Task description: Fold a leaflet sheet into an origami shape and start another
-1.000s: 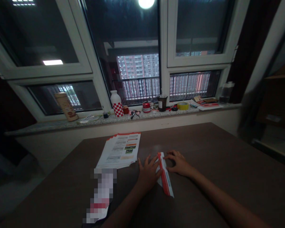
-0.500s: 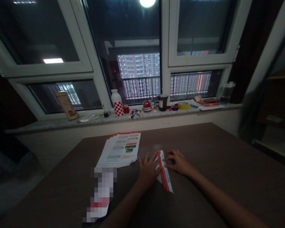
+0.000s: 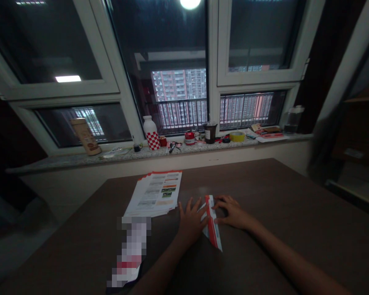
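Observation:
A long folded paper sheet [image 3: 212,223] with a red stripe lies on the dark brown table [image 3: 264,192], its pointed end towards me. My left hand [image 3: 190,223] rests on the table with fingers spread, its side pressed against the paper's left edge. On the other side, my right hand [image 3: 232,212] has curved fingers with their tips on the paper's upper right part. A stack of printed sheets [image 3: 155,193] with red headers lies just left of my left hand. Nearer me, a pixelated, unrecognisable object [image 3: 132,250] lies by my left forearm.
A granite windowsill [image 3: 123,155] runs beyond the table, holding a red-checked white bottle [image 3: 151,133], a roll of yellow tape [image 3: 237,136], a dark cup [image 3: 210,132], and several small items. Dark windows stand behind it.
The folded paper has turned slightly, with its pointed end shifting left. Both hands stay on it, and the view has moved only a little.

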Motion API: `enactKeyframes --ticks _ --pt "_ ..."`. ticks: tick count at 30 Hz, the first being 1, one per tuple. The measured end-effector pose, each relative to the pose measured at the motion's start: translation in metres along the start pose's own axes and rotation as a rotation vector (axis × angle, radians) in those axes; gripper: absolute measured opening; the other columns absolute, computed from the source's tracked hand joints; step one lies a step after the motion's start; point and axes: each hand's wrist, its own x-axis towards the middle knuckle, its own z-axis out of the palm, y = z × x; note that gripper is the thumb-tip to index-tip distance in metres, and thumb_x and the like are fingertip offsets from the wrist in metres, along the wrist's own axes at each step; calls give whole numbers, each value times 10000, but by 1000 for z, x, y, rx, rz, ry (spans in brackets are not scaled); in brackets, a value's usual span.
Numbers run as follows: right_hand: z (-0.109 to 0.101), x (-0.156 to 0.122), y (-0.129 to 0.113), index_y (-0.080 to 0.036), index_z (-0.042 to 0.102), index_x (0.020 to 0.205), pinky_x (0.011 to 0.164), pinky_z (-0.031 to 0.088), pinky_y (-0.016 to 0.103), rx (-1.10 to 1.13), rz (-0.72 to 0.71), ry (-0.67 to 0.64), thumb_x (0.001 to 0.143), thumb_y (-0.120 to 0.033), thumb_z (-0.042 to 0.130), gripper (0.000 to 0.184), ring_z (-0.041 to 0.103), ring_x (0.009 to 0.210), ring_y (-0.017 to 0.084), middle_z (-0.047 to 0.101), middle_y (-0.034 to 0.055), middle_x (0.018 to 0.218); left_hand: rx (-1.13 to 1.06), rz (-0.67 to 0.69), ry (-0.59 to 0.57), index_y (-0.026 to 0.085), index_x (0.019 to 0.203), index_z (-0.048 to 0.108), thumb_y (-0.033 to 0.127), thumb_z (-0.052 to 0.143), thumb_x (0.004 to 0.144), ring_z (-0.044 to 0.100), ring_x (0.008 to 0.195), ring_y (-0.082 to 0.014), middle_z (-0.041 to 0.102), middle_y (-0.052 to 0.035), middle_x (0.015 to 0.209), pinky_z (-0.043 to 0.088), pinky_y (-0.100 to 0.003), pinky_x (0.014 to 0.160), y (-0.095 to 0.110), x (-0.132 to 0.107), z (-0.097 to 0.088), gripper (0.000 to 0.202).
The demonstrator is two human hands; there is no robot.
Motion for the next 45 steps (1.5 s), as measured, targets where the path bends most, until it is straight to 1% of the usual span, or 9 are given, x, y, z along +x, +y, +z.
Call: enactKeyframes --ticks 4,7,10,14,21,26,31,40,45 --pt "7 4 -1 -309 647 1120 1057 298 434 -27 39 85 781 -499 667 390 423 1241 256 497 56 1329 -48 -17 32 392 1364 426 456 443 939 266 1377 -307 388 13 1488 88 -716 1067 2 0 -6 430" --pt "9 9 -4 -334 636 1156 1031 330 428 -57 68 142 829 -421 629 338 414 1241 253 493 50 1324 -109 -30 48 370 1276 533 436 446 944 315 1352 -285 477 8 1421 66 -692 1088 3 0 -11 349" --pt "10 14 -5 -345 651 1144 1023 340 423 -92 98 133 853 -400 606 299 406 1244 254 502 48 1310 -165 -47 14 372 1205 593 436 483 927 376 1312 -282 556 4 1343 43 -704 1080 4 0 -14 305" --pt "11 16 -4 -346 658 1148 1027 335 425 -126 121 107 868 -396 586 294 417 1230 254 517 52 1293 -180 -58 -7 389 1211 583 464 513 903 408 1288 -291 575 10 1325 20 -736 1057 4 0 -16 325" --pt "9 12 0 -354 605 1234 1067 294 461 -94 81 45 830 -501 603 430 404 1266 270 469 67 1351 -167 -48 10 372 1215 583 446 482 924 420 1287 -289 583 -4 1319 -37 -739 1052 6 -2 -17 317" --pt "4 8 -3 -342 578 1272 1067 304 450 -79 65 10 815 -546 601 501 392 1279 281 444 78 1379 -171 -46 23 376 1216 583 438 477 931 420 1289 -285 578 -1 1326 -57 -728 1057 6 -3 -18 310" --pt "1 5 -6 -342 528 1322 1077 300 454 -73 49 -25 777 -620 607 617 359 1308 292 392 81 1430 -166 -44 16 404 1233 557 436 472 932 419 1289 -281 567 18 1337 -43 -745 1045 6 -3 -16 315" --pt "-3 0 -10 -318 458 1384 1092 292 467 -51 20 -78 733 -691 602 764 310 1346 319 321 94 1486 -192 -51 27 397 1231 561 419 480 933 416 1291 -281 567 15 1337 -75 -738 1042 6 -3 -16 310" --pt "-2 -2 -9 -306 420 1410 1112 261 475 -60 19 -100 694 -736 603 855 251 1379 332 268 93 1522 -161 -55 12 403 1239 564 424 487 927 430 1280 -293 574 4 1327 -28 -733 1056 6 -3 -18 322"
